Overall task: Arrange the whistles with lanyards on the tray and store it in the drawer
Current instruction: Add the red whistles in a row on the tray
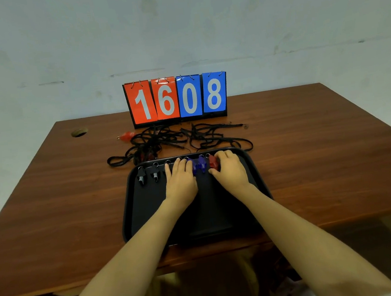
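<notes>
Head view: black plastic tray (146, 214) near; whistles (202, 166) rowed along its far rim, long axes near-far, rings far. On the row's right end, right hand (230, 171) curls round red translucent whistle (213, 162); left hand (180, 176) lies flat, fingers straight, mid-row. Stray red whistle (127, 136) sits far-left on brown wooden table (75, 195), nearer left hand.

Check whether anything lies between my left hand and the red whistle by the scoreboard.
Yes: the tangle of black lanyards lies on the table between the left hand and the red whistle, just beyond the far rim of the tray.
</notes>
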The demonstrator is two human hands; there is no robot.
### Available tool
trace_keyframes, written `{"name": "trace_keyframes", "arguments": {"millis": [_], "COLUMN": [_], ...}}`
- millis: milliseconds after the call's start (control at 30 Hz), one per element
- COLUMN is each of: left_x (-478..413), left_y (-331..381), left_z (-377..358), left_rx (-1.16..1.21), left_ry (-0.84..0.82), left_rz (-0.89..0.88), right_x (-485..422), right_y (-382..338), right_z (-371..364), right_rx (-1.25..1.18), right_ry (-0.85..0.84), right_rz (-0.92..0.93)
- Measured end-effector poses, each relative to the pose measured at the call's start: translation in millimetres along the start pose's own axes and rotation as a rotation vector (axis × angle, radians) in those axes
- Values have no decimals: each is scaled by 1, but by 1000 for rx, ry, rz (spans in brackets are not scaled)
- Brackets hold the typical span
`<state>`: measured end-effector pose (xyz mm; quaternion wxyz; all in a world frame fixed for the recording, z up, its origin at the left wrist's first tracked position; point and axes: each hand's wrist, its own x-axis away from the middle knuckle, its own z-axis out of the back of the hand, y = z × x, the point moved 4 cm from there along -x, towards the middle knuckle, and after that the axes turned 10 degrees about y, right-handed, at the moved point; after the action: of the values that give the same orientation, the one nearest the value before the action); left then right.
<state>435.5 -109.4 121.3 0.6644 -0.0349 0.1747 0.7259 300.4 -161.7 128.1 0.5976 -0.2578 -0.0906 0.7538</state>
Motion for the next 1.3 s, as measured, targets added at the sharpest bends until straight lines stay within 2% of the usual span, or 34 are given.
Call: {"name": "trace_keyframes", "arguments": {"millis": [167,333,467,600,767,900,1033,1100,1200,1300], "left_x": [-7,-34,-55,-80,-113,-135,-145,-145,-142,-138], "left_y": [-9,-62,-119,-171,-200,-211,-219,-220,-216,-211], "left_z": [20,54,62,55,40,23,11,8,13,17], "left_rx": [74,31,-13,52,150,99,44,63,79,86], "left_ry": [136,259,132,27,-41,-151,-251,-214,-48,6], "left_rz": [-15,105,251,358,275,194,210,229,245,265], "right_x": [-5,-35,-68,-96,-119,-125,-124,-126,-128,-128], "right_y": [-31,-96,-143,-174,-194,-196,-190,-186,-185,-185], "right_z": [12,-1,-34,-71,-96,-97,-98,-99,-99,-101], "right_rx": [-4,-92,-82,-26,-28,-2,59,122,177,261], "right_ry": [87,24,-126,-306,-466,-600,-648,-613,-542,-587], "right_rz": [171,327,394,407,463,534,641,647,611,602]}}
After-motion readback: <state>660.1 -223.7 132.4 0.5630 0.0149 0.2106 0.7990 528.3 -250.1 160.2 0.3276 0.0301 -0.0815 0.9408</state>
